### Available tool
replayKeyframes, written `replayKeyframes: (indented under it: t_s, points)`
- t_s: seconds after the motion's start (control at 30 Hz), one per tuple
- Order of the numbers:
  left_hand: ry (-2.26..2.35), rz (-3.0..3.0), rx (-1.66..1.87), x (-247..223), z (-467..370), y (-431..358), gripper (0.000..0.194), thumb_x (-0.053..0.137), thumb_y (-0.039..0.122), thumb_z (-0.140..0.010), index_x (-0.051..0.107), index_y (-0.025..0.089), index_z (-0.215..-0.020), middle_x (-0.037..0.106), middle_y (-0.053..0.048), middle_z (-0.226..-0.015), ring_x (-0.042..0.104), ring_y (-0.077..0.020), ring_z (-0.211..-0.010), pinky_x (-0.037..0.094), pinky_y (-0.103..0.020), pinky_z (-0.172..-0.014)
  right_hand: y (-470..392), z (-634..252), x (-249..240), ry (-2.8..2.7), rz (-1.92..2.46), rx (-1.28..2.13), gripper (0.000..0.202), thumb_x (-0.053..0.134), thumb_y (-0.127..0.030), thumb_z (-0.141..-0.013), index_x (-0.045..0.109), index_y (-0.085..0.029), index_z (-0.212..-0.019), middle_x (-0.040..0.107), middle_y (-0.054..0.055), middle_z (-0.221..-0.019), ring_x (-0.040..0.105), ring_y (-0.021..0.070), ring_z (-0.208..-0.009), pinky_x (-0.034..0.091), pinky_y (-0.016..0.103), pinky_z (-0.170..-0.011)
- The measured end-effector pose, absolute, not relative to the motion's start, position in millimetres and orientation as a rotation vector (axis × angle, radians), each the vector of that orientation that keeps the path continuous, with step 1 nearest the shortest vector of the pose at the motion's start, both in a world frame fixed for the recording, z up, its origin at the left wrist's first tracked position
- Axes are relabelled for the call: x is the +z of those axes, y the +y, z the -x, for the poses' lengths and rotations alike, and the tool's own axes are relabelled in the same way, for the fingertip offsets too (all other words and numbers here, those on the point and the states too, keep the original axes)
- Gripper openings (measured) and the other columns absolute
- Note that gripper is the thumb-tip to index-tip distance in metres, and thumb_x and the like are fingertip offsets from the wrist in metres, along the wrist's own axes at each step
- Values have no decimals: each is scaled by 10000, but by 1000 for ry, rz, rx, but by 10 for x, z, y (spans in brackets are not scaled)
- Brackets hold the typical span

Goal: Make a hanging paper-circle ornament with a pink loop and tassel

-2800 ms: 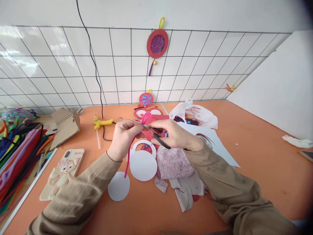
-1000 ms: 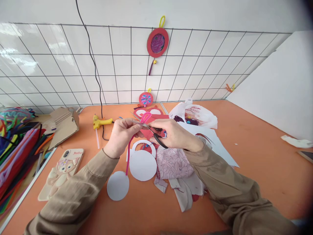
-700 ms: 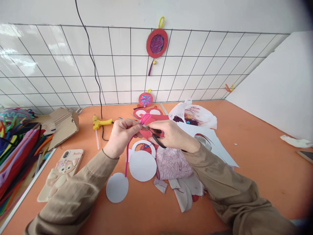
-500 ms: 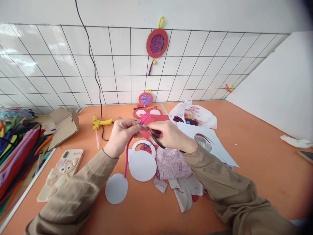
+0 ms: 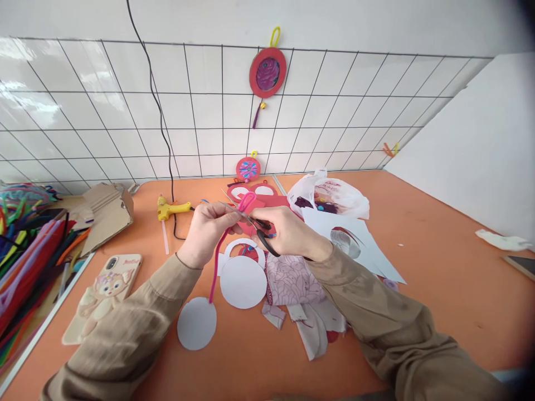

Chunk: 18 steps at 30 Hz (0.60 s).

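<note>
My left hand [image 5: 210, 227] is closed on a pink pipe cleaner [image 5: 216, 267], pinching it where it is bent into a loop at the top. One long tail of it hangs down toward a small white paper circle [image 5: 197, 323]. My right hand [image 5: 288, 227] grips black-handled scissors [image 5: 264, 236], their blades at the pipe cleaner right beside my left fingertips. The fingers partly hide the blades, so I cannot tell how far they are apart. Below the hands lie a larger white paper circle [image 5: 243, 282] and a white paper ring [image 5: 237, 245].
A yellow glue gun [image 5: 173, 208] and a phone in a cartoon case [image 5: 104, 289] lie left. Many coloured pipe cleaners [image 5: 29, 278] fill the left edge. Patterned fabric [image 5: 296, 278], cut white paper [image 5: 371, 256] and a plastic bag [image 5: 346, 199] lie right. Round red ornaments [image 5: 268, 72] hang behind.
The hands stay nearly in place at the pipe cleaner. The scissors' handles have shifted slightly, and the hanging tail has swung a little to the left.
</note>
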<state>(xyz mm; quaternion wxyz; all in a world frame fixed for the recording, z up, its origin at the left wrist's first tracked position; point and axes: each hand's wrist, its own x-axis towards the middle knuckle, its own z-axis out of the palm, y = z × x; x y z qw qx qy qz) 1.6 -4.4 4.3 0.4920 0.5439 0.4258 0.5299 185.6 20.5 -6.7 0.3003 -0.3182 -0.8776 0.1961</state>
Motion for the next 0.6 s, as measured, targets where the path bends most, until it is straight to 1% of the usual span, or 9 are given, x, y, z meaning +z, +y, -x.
replayKeyframes:
  t_s: [0.2, 0.37, 0.53, 0.6]
  points:
    - [1028, -1298, 1290, 30, -11, -38, 110, 720, 243, -635, 758, 142, -613, 650, -19, -499, 564, -100, -495, 431, -202, -519, 228, -1860, -113, -2305, 810, 567, 174, 563, -151, -711, 401, -188, -660, 355, -64, -562, 295, 65, -527, 258, 200, -480]
    - [1023, -1281, 1294, 13, -12, -28, 125, 731, 261, -623, 751, 139, -606, 648, -27, -504, 562, -108, -498, 431, -212, -518, 255, -1860, -174, -2283, 768, 572, 180, 556, -149, -717, 389, -186, -661, 328, -68, -568, 275, 62, -541, 258, 190, -485]
    - [1037, -1256, 1303, -4, -14, -21, 127, 730, 263, -611, 747, 137, -604, 643, -26, -500, 558, -110, -496, 437, -216, -519, 268, -1832, -223, -2262, 783, 596, 123, 535, -128, -712, 426, -179, -682, 336, -66, -579, 271, 61, -550, 252, 188, -486]
    - [1051, -1240, 1305, -6, -13, -20, 124, 726, 261, -607, 746, 138, -604, 643, -27, -496, 559, -110, -495, 433, -214, -515, 267, -1815, -235, -2245, 808, 624, 136, 530, -119, -698, 412, -181, -671, 316, -66, -578, 264, 61, -550, 240, 189, -481]
